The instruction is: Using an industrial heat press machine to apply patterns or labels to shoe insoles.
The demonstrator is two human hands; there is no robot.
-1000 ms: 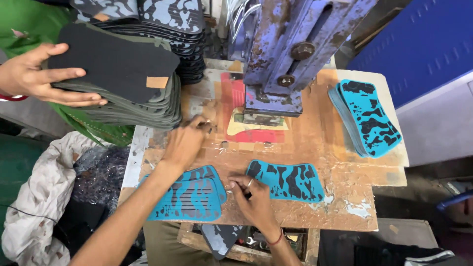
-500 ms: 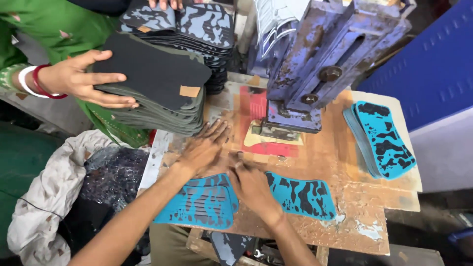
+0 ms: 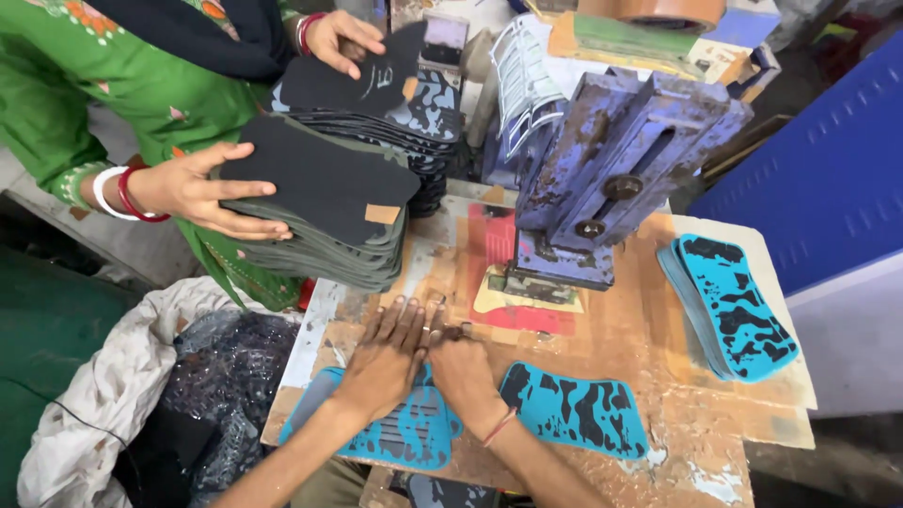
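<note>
Sole pieces (image 3: 576, 410) near the worktop's front edge are turquoise with black camo blotches, same as the stack (image 3: 738, 306) by the right edge. Press (image 3: 602, 179) is chipped purple-blue, the pad (image 3: 517, 282) under it red, and the back-left pile (image 3: 324, 202) is plain black.

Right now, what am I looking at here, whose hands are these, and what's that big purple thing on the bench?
This view comes from a camera worn on a person's head, looking down at a wooden bench. The two bare arms coming up from the bottom edge are that person's own. The left hand and right hand lie flat, side by side, in front of the purple press; neither grips anything that I can see. Under and beside them lie blue cut pieces with black blotches, and a blue stack sits at the right. A co-worker in a green sleeve steadies a stack of dark pieces with one hand. A cloth sack sits lower left.
</note>
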